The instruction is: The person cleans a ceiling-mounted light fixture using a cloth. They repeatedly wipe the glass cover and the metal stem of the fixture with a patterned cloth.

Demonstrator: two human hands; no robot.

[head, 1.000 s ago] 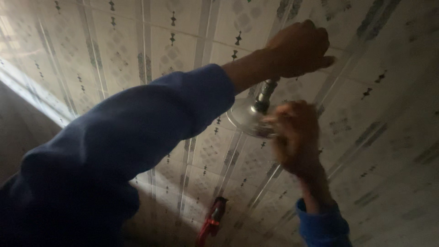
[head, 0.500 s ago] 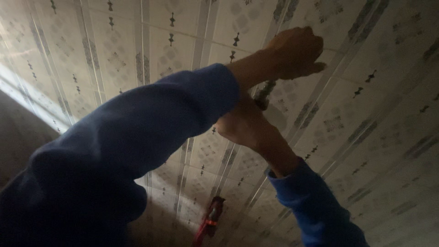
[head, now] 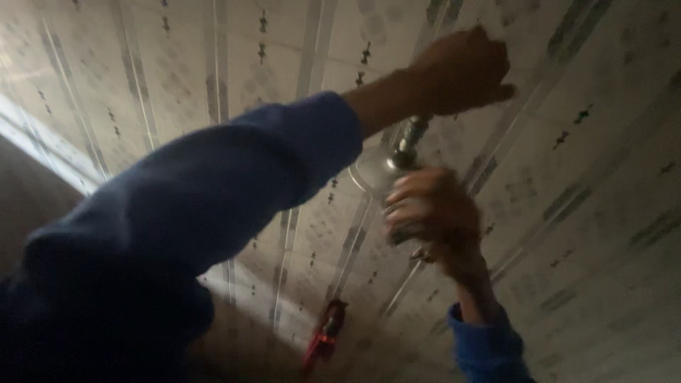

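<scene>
- One round metal shower head sits mid-frame on its one chrome stem, against the tiled wall.
- My right hand, at 5 o'clock from it, curls its fingers around the rim.
- My left hand, at 1 o'clock, is closed over the stem's top.
- One red tool lies at 6 o'clock.

Patterned tiled wall, chrome shower head mounted on it, red-handled tool below.
</scene>
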